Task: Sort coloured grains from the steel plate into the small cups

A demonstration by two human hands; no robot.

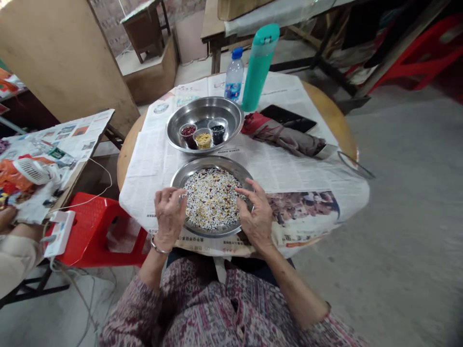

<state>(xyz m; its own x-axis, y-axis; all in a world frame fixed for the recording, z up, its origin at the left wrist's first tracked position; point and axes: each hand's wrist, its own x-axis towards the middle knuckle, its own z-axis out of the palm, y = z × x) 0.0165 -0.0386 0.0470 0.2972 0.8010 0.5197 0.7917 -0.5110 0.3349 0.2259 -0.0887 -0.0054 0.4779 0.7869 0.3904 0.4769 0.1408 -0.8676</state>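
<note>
A shallow steel bowl [177, 179] close to my body holds a mix of white grains, yellow kernels and dark red and black beans [211, 197]. At its left rim is my left hand [168, 217], its fingers curled and the thumb drawn near the index finger; anything between them is too small to make out. My right hand [257, 217] is over the right rim, with thumb and fingers apart and nothing visible in them. Behind stands a larger steel basin [173, 137] with three clear cups: red beans [188, 135], yellow kernels [203, 140] and black beans [218, 133].
Newspaper [144, 178] covers the round table. Toward the back stand a water bottle [234, 77] and a teal flask [258, 70], near a folded umbrella [284, 135] and a dark phone [287, 118]. A red stool [94, 231] and another person's arm [21, 250] are at left.
</note>
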